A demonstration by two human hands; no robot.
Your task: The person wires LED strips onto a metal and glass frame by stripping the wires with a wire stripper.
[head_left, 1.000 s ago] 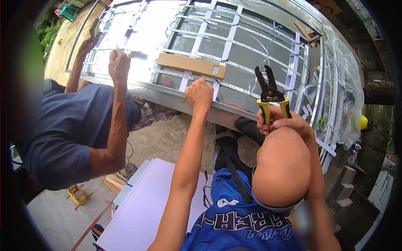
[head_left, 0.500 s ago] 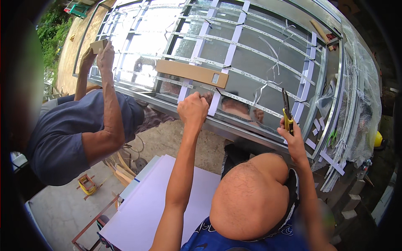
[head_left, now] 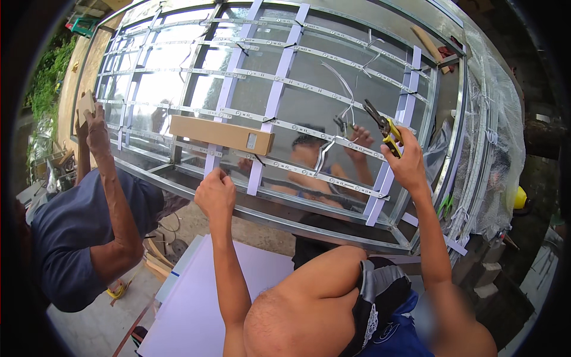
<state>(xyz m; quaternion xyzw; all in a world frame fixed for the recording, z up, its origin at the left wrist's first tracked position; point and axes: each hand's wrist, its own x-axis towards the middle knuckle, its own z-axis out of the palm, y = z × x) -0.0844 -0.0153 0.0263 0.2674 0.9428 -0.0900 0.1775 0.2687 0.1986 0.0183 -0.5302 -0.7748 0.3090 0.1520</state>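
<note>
Right hand [head_left: 409,163] grips yellow-handled pliers [head_left: 388,132], angled toward eleven o'clock — left hand [head_left: 215,193] at a pale strip's [head_left: 228,90] six-o'clock end, grip unclear.

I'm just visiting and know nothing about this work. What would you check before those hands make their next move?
1. Tool in hand: ok; the right hand holds the yellow-and-black pliers.
2. Pliers fully closed: cannot tell; the tips are too small to judge.
3. Left hand free: cannot tell; it is at the near end of a pale strip, fingertips unclear.
4. Wires tidy: not ok; white wires lie loose across a light strip.
5. Cardboard box apart from the pliers: ok.
6. Co-worker's hand well away: ok, at far left.
</note>
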